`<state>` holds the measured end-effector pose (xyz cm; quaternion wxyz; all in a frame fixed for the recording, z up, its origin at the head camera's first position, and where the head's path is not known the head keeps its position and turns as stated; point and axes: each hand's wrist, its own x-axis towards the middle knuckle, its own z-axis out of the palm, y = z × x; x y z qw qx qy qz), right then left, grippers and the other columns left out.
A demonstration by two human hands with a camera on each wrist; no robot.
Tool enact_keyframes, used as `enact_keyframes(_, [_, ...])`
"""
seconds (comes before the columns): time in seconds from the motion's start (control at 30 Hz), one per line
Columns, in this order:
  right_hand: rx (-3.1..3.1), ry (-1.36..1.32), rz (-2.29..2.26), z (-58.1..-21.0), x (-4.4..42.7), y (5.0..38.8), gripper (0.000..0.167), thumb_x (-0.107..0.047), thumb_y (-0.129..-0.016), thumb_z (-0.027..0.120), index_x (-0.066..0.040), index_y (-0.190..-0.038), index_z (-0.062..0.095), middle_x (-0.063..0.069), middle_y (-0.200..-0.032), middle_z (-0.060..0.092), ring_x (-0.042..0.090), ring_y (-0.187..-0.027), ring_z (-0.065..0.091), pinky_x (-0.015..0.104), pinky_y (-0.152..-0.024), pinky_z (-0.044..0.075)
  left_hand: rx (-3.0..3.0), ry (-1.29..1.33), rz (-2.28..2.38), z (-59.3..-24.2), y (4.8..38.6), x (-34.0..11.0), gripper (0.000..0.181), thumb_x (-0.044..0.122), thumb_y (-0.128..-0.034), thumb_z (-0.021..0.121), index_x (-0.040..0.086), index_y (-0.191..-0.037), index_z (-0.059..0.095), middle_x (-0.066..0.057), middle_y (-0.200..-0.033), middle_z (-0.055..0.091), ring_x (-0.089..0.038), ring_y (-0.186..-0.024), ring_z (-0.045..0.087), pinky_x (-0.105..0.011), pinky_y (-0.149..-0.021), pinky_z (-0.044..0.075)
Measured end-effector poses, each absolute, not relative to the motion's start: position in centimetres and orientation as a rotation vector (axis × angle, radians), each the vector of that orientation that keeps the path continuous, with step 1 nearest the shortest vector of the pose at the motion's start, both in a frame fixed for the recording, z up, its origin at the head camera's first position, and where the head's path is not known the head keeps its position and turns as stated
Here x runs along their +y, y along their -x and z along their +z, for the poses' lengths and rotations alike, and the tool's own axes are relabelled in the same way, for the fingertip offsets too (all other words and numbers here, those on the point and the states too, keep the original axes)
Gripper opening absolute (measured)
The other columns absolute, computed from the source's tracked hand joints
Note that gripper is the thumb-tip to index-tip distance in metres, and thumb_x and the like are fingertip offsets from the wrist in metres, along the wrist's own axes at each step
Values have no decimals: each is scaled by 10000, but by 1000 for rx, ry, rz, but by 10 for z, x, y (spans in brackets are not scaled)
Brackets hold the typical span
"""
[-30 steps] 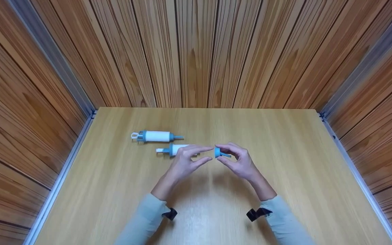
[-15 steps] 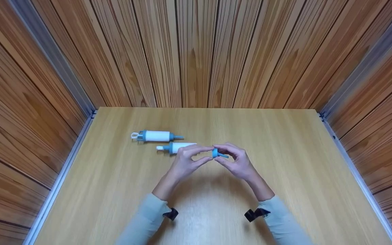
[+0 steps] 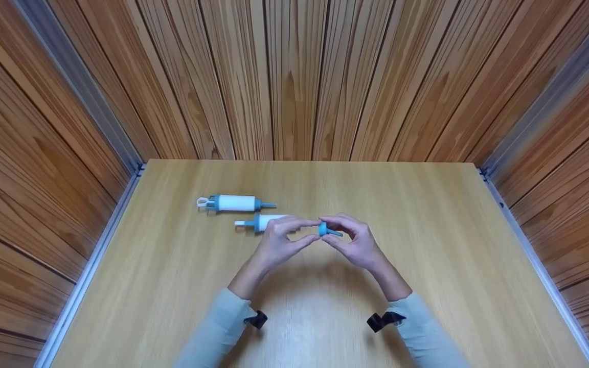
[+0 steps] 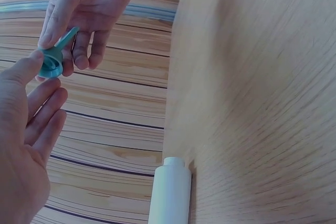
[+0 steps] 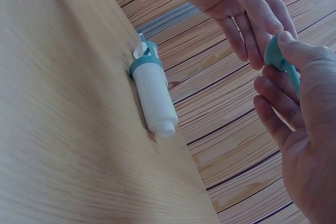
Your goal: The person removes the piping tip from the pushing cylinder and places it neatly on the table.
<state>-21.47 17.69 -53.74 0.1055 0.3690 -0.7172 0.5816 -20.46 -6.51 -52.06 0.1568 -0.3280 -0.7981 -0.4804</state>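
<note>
Right hand [image 3: 353, 241]: pinching blue cap [image 3: 323, 229]
Left hand [image 3: 280, 241]: pinching cap's rim
Near tube [image 3: 267, 222]: lying just past left hand
Far tube [image 3: 236, 203]: lying farther past left hand

nozzle [image 3: 323, 229]: blue | cylinders [image 3: 237, 203]: white-and-blue | table [image 3: 417, 220]: tan, grained | walls [image 3: 294, 76]: brown, dark-striped | sleeves [image 3: 212, 327]: pale grey

We could pass over the table [image 3: 453, 240] to the right of the right hand [image 3: 360, 244], but the cap [image 3: 322, 229] bridges the gap to the left hand [image 3: 279, 243], while beyond that hand the near tube [image 3: 265, 223], partly hidden, and the far tube [image 3: 236, 203] block our way.
</note>
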Motion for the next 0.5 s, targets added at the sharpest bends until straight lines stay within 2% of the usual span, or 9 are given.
enact_keyframes(0.5, [-2184, -994, 1701, -535, 183, 212, 528, 159, -911, 818, 93, -1419, 692, 294, -1190, 772, -19, -1162, 736, 161, -1062, 601, -2279, 934, -1373, -517, 207, -70, 309, 138, -982, 887, 81, -1282, 841, -95, -1237, 871, -278, -1176, 836, -449, -1058, 674])
